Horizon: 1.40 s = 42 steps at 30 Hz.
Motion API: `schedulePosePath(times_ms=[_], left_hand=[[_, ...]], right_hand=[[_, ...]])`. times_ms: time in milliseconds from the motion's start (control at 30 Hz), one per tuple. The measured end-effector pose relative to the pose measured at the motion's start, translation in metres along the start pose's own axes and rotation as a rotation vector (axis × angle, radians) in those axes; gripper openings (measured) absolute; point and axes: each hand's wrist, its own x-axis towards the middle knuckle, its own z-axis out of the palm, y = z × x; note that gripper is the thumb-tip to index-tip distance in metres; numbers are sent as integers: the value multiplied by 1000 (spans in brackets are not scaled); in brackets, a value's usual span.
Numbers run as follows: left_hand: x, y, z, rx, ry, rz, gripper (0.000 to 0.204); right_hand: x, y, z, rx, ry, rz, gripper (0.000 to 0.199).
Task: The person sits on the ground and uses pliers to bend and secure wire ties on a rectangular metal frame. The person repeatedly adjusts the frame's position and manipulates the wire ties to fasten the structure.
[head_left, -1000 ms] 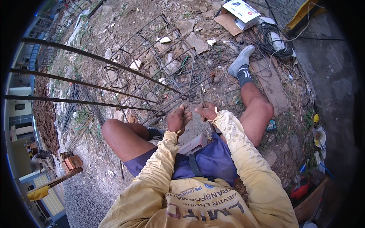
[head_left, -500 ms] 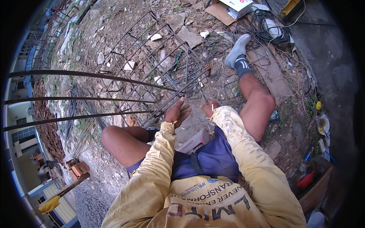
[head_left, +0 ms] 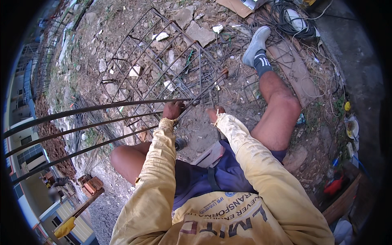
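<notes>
Three long steel reinforcing bars (head_left: 98, 107) run in from the left and reach the corner of a tied rebar cage (head_left: 167, 70) lying on the ground before me. My left hand (head_left: 174, 110) is closed, back up, around a bar at that corner. Just to the right, my right hand (head_left: 214, 114) is closed on a thin dark metal tool (head_left: 219, 134), whose shaft shows above and below the fist. Its exact kind is hard to make out. The tool's upper end is close to the cage corner, and I cannot tell whether they touch.
Rubble and broken concrete (head_left: 200, 34) lie around the cage. A coil of black cable (head_left: 300, 28) and a board (head_left: 296, 73) are at the right. Bricks (head_left: 92, 185) are stacked at the lower left. My legs straddle the ground at the cage's near end.
My left hand has moved left and up from an open pose and closed on a bar. The long bars have shifted and now slope more. My right hand has moved slightly left.
</notes>
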Motion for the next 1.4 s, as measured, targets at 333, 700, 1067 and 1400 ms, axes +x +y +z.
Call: schedulePosePath(times_ms=[333, 700, 1067, 1400], left_hand=[[71, -66, 19, -382, -304, -92, 25], [47, -12, 18, -693, -74, -173, 20], [56, 1, 23, -1149, -69, -426, 19], [49, -7, 19, -898, -134, -256, 19]], right_hand=[[-6, -19, 39, 616, -167, 141, 21], [-17, -10, 51, 735, -37, -72, 13], [-1, -26, 41, 205, 121, -264, 18], [13, -28, 56, 204, 248, -149, 18]])
